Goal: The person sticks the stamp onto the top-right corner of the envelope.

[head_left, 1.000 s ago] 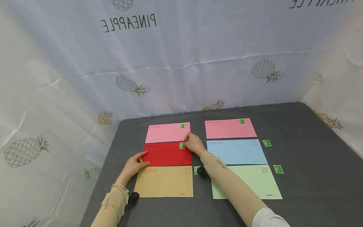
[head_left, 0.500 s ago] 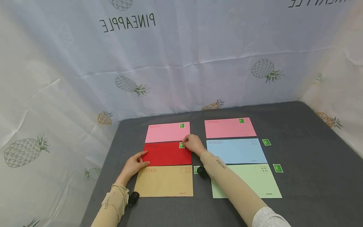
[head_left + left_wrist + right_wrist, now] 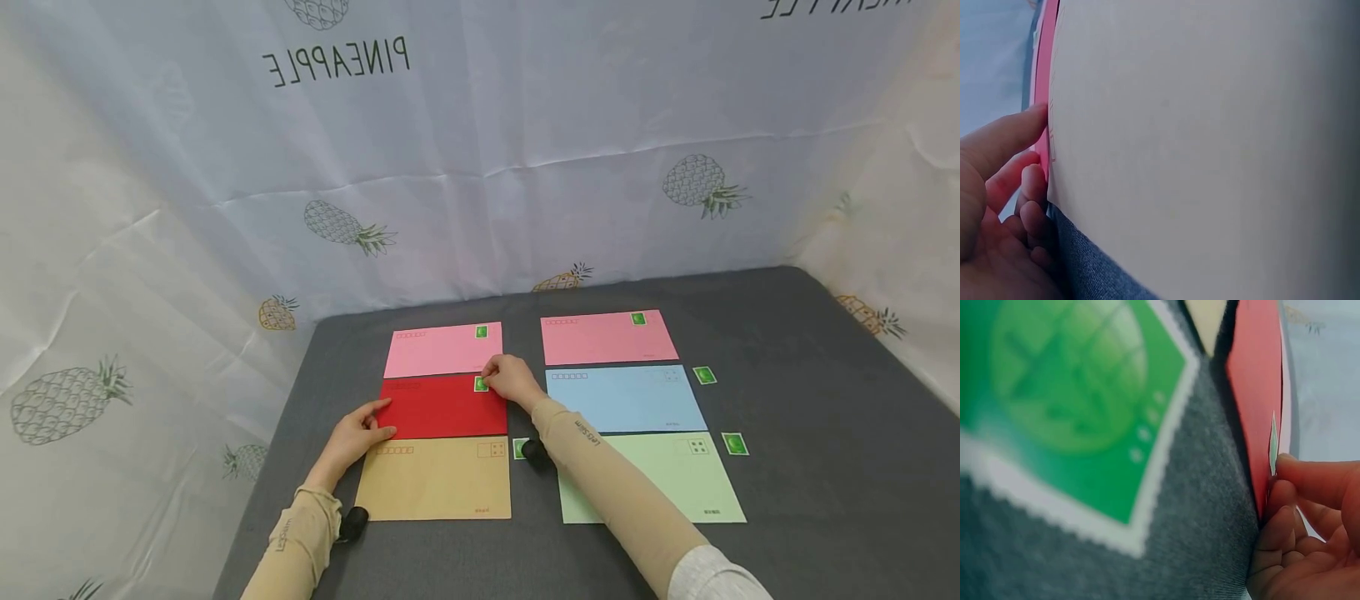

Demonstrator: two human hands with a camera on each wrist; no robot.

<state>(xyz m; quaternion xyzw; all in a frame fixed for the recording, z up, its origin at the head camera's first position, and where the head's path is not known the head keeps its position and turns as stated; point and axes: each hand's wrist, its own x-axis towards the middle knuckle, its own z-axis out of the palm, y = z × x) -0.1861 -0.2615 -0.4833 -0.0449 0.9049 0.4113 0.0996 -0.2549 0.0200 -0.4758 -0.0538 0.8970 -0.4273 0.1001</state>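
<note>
My right hand [image 3: 516,380] pinches the right edge of a green stamp [image 3: 480,384] at the upper right corner of the red envelope [image 3: 435,408]. In the right wrist view that stamp [image 3: 1274,447] appears edge-on against the red paper, thumb and forefinger at its near side. My left hand [image 3: 352,437] touches the red envelope's left edge, thumb and forefinger spread apart. Its thumb and fingertips also show beside the pink-red edge [image 3: 1042,87] in the left wrist view. Directly below the red envelope lies a tan envelope [image 3: 433,483].
Pink envelopes [image 3: 442,354] [image 3: 607,340], both stamped, lie in the far row. A blue envelope [image 3: 622,402] and a pale green one [image 3: 675,467] have loose stamps [image 3: 704,376] [image 3: 735,444] to their right. Another loose stamp [image 3: 518,450] is beside the tan envelope, partly behind a black wrist camera [image 3: 536,454].
My right hand has shifted very slightly to the left and down at the stamp on the red envelope. The left hand holds its place.
</note>
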